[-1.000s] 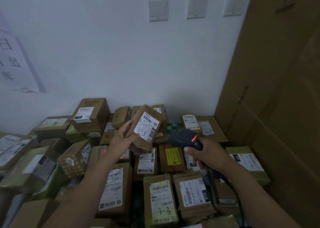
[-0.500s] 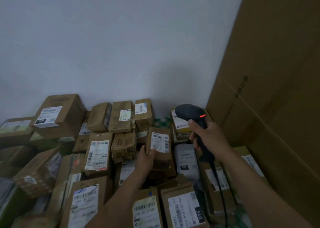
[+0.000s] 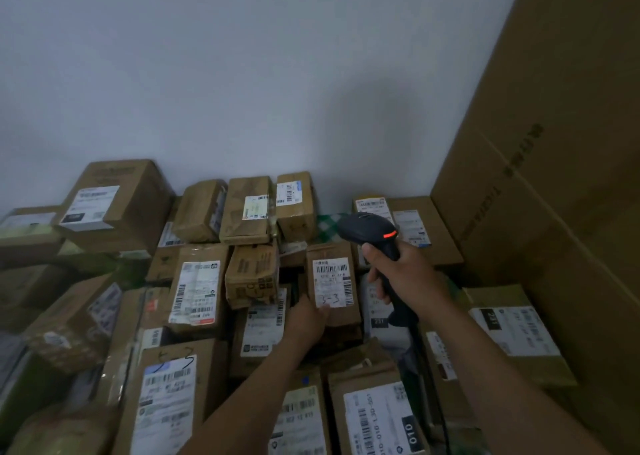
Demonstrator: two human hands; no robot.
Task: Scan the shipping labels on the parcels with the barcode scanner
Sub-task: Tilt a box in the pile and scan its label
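One scanner (image 3: pixel 369 228), one parcel (image 3: pixel 332 281) held

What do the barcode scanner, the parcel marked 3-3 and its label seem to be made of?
Barcode scanner: likely hard plastic, matte black, smooth moulded head with an orange lit strip. Parcel marked 3-3: brown cardboard, dull, creased edges. Its label: white paper sticker, probably, flat with printed barcodes and handwriting.
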